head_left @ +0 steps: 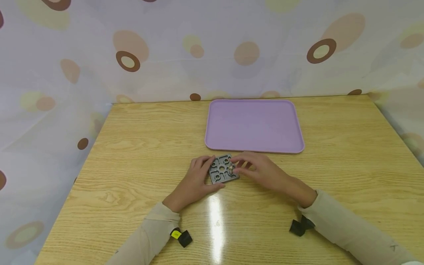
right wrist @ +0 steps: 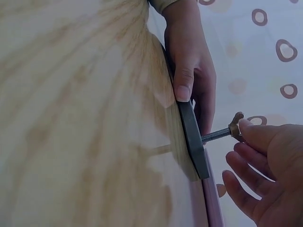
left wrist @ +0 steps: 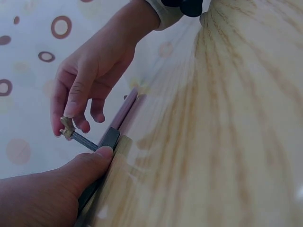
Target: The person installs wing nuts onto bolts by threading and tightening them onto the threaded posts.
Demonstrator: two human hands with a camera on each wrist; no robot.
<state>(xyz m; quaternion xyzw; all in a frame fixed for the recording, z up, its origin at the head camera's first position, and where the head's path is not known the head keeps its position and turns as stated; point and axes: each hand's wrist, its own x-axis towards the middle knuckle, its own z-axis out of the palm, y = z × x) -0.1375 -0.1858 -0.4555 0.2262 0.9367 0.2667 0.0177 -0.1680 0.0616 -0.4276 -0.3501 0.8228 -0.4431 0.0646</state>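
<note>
A square grey metal plate (head_left: 224, 173) with several round holes and grooves lies flat on the table. My left hand (head_left: 197, 178) grips it by its edges, thumb on the near side and fingers on the far left. From the plate's right part a threaded bolt (right wrist: 216, 135) stands upright, topped by a brass-coloured wing nut (left wrist: 67, 127). Thumb and index finger of my right hand (head_left: 263, 171) pinch that wing nut, while the other fingers are loosely bent. In the head view the wing nut appears small between the right fingertips; the bolt's lower end is hidden.
A purple tray (head_left: 253, 125) lies just beyond the plate, near the far edge of the wooden table (head_left: 149, 140). A patterned cloth (head_left: 215, 73) hangs behind the table and along its sides. Black wrist cameras (head_left: 298, 228) sit near both cuffs.
</note>
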